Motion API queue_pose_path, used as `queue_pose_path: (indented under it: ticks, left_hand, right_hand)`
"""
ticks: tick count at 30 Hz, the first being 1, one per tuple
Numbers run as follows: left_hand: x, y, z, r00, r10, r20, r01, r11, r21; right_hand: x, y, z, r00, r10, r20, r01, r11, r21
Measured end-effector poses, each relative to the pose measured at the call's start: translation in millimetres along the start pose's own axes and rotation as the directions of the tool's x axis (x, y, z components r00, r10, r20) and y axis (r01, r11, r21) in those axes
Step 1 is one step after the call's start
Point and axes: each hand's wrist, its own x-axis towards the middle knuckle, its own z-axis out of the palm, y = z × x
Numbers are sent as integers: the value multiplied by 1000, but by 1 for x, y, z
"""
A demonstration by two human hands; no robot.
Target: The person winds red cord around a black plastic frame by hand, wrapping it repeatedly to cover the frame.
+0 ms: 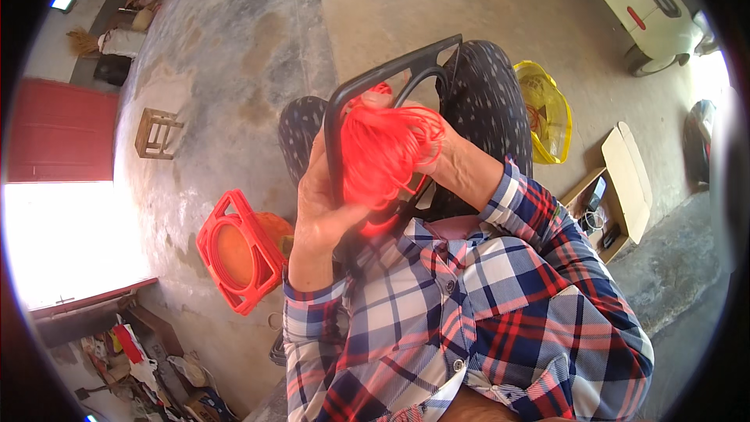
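A loose bundle of bright red cord (379, 148) lies across a black plastic frame (391, 69) in front of my chest. My left hand (319, 207) is closed on the frame's left side, its thumb laid against the lower cords. On the other side my right hand (449, 148) is closed round the cord bundle, its fingers partly hidden behind the strands. The frame is tilted over my knees, which are in dark patterned trousers (492, 101). Cord covers most of the frame's middle.
A red plastic frame with a round centre (269, 259) stands at my left by an orange thing. Farther left is a small wooden stool (158, 133). To my right are a yellow basket (564, 121) and an open cardboard box (634, 187). A pale vehicle (625, 12) stands far right.
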Motion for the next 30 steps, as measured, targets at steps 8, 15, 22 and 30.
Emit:
queue_pose_path:
  ticks: [8,15,22,30]
  left_hand:
    - [-19,-9,-14,945,-135,-297,128,991,-41]
    - [-13,-7,-18,935,-252,-250,200,955,-218]
    - [-17,-5,-16,926,-293,-240,249,948,-196]
    - [-11,7,-8,994,-41,-99,87,844,529]
  right_hand:
    - [-39,-4,-39,928,-370,33,367,900,-234]
    - [-51,-7,-5,905,-203,373,296,932,-209]
    - [-45,-27,11,947,-299,-118,288,952,-101]
    - [-33,-27,43,973,-217,79,169,437,-883]
